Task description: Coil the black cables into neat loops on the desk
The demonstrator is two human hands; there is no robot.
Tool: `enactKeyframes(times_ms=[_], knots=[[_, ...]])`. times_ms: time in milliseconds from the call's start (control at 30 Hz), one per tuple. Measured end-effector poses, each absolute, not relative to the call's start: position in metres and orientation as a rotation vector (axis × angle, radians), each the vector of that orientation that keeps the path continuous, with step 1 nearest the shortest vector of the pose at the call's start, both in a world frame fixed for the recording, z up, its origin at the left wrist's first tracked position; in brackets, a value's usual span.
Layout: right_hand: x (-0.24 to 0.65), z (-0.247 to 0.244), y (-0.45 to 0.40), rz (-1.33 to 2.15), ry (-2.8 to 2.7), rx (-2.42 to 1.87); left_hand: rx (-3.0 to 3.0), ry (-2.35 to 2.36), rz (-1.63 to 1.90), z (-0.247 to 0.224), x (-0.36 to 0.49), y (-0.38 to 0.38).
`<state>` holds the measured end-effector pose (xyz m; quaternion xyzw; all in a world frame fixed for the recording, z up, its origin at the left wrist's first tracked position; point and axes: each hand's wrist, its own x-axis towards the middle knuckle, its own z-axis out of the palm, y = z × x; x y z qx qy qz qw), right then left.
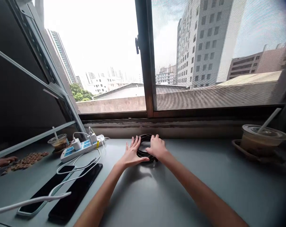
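Note:
A coil of black cable (145,136) lies on the grey table (147,201) near the window wall. Against the coil's left side rests my left hand (130,155), its fingers spread apart and its thumb stretched along the near edge. My right hand (157,147) is closed over the right side of the coil, with the thumb reaching into the ring. Both hands cover parts of the cable, and a short end shows beneath the right palm.
At left lie two phones (77,195) with a white charging cable (74,179) across them, beside a power strip (69,154) holding chargers. Drink cups stand at far left (58,142) and right (261,142). Another person's hand (4,161) is near small brown pieces (27,160).

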<state>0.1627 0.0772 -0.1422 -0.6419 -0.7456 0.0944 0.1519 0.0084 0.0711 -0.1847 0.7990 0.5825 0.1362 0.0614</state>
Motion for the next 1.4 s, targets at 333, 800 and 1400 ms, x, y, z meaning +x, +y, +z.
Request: enactKeyframes(times_ms=[333,800,1400], knots=[[0.171,-0.136,0.069,0.263,-2.236,-1.793,2.449,1.959,0.556,-0.198,0.027,0.071],[0.191,-0.144,0.081,0.352,-2.235,-1.761,2.411,1.974,0.737,-0.206,0.031,0.069],[0.178,-0.189,0.078,0.292,-1.954,-1.700,2.475,1.885,0.852,-0.209,0.014,0.073]])
